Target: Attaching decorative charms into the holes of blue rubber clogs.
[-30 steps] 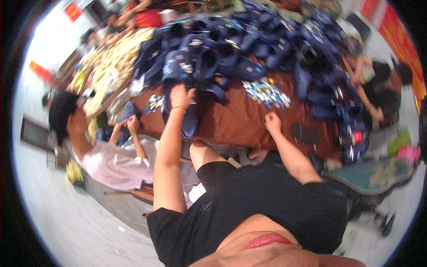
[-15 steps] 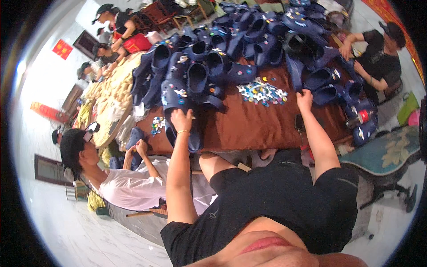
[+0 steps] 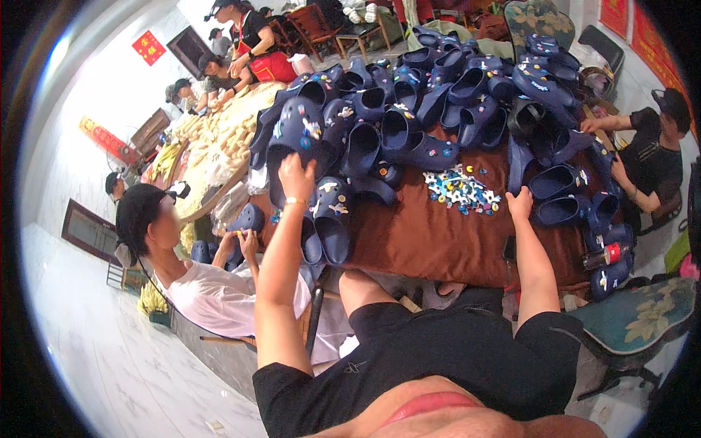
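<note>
My left hand (image 3: 297,179) grips a navy clog (image 3: 298,124) at its near end. Its toe points away from me, with several small charms on the upper, and it is held above the table's left part. Just right of that hand, a pair of navy clogs (image 3: 332,212) with charms lies near the front edge. My right hand (image 3: 520,203) is at the near end of another navy clog (image 3: 520,164), its fingers bent together; whatever may be between them is hidden. Between my hands lies a pile of small colourful charms (image 3: 461,190) on the brown cloth (image 3: 416,237).
Many navy clogs (image 3: 412,87) are heaped across the far side. At left, a seated person (image 3: 212,285) handles a clog (image 3: 248,219); another person (image 3: 650,153) sits at right. A dark drink bottle (image 3: 604,255) lies at the right edge. Behind, people sit by a pale heap (image 3: 219,128).
My left hand has lifted its clog and moved it away from me, uncovering the pair near the edge. My right hand has shifted slightly left. The view has tilted upward.
</note>
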Demonstrator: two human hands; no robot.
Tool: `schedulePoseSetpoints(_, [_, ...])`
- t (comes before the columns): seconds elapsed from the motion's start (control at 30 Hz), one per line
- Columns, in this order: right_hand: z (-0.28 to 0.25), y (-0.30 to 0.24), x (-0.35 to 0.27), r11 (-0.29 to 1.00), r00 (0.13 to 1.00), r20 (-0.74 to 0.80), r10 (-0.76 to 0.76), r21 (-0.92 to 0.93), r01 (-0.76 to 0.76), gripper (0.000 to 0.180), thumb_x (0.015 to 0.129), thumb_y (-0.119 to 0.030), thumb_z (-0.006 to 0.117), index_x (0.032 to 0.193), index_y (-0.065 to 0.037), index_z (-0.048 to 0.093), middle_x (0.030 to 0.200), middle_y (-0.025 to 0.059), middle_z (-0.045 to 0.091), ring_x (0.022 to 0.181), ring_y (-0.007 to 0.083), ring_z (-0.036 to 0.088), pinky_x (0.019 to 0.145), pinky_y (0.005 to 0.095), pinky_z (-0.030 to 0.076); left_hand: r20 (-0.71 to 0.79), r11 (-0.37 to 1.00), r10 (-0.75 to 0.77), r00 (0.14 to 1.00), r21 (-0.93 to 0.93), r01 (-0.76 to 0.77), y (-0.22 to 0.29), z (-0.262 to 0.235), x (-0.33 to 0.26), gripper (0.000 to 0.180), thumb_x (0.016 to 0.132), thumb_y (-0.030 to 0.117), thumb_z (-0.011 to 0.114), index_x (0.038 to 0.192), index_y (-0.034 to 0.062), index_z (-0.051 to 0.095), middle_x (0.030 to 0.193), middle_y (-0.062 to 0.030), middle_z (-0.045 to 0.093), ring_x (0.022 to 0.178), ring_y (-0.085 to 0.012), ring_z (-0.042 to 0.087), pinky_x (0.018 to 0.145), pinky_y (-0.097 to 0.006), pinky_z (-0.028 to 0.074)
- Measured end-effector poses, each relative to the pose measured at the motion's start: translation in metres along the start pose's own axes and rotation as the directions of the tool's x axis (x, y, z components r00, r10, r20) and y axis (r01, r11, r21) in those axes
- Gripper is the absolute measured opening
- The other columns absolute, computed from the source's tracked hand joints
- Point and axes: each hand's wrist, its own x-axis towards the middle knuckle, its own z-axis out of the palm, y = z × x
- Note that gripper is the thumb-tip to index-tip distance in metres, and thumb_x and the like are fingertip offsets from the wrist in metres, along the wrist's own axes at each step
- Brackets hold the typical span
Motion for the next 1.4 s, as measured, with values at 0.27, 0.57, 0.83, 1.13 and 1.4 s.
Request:
schedulePoseSetpoints(0.27, [0.001, -0.015, -0.029, 0.893, 0.932, -0.089, -0.352, 0.269, 0.362, 0.034, 0.069, -0.022, 0.068, 0.086, 0.003, 0.051, 0.083, 0.0182, 0.056, 0.079, 0.0306, 0.055, 0.071, 0.0366, 0.042, -0.182, 0.958, -0.108, 0.977, 0.245, 0.152, -0.025, -0.010, 0.099, 0.032, 0.066, 0.031, 0.068, 0.089, 0.0086, 0.061, 0.092, -0.0085, 0.061, 0.093, -0.0273, 0.054, 0.085, -0.040, 0.038])
schedulePoseSetpoints(0.57, [-0.034, 0.018, -0.093, 0.892, 0.954, 0.156, -0.256, 0.418, 0.171, 0.028, 0.072, -0.013, 0.064, 0.089, 0.002, 0.048, 0.078, 0.0118, 0.054, 0.073, 0.0210, 0.052, 0.068, 0.0324, 0.041, -0.207, 0.973, -0.024, 0.978, 0.221, 0.071, -0.046, 0.053, 0.152, 0.031, 0.068, 0.027, 0.068, 0.093, 0.0094, 0.060, 0.096, -0.0075, 0.059, 0.100, -0.0254, 0.052, 0.087, -0.040, 0.039])
schedulePoseSetpoints(0.83, [-0.052, 0.008, -0.092, 0.860, 0.980, 0.125, -0.156, 0.505, 0.073, 0.028, 0.074, -0.013, 0.064, 0.091, 0.002, 0.048, 0.087, 0.0078, 0.053, 0.080, 0.0180, 0.049, 0.073, 0.0304, 0.040, 0.028, 0.896, -0.176, 0.984, 0.419, 0.148, -0.026, 0.098, 0.138, 0.041, 0.075, 0.029, 0.062, 0.113, 0.0147, 0.053, 0.114, -0.0047, 0.054, 0.115, -0.0238, 0.043, 0.099, -0.044, 0.028])
schedulePoseSetpoints(1.13, [-0.090, -0.059, -0.106, 0.737, 0.868, -0.116, -0.484, 0.480, 0.475, 0.029, 0.066, -0.006, 0.061, 0.091, 0.002, 0.049, 0.097, 0.0147, 0.051, 0.090, 0.0293, 0.050, 0.081, 0.0338, 0.040, -0.127, 0.960, 0.036, 0.991, 0.279, 0.000, -0.005, 0.083, 0.109, 0.035, 0.071, 0.017, 0.059, 0.104, 0.0096, 0.054, 0.109, -0.0081, 0.054, 0.111, -0.0256, 0.045, 0.093, -0.045, 0.033])
schedulePoseSetpoints(1.4, [-0.079, -0.113, -0.195, 0.423, 0.484, -0.078, -0.872, 0.378, 0.823, 0.027, 0.061, -0.009, 0.065, 0.082, 0.000, 0.049, 0.096, 0.0158, 0.053, 0.088, 0.0343, 0.050, 0.076, 0.0411, 0.040, 0.689, 0.700, 0.124, 0.714, -0.571, 0.430, 0.134, 0.053, -0.042, 0.074, 0.072, 0.046, 0.066, 0.125, 0.0007, 0.041, 0.107, -0.0174, 0.058, 0.100, -0.0235, 0.056, 0.086, -0.032, 0.043])
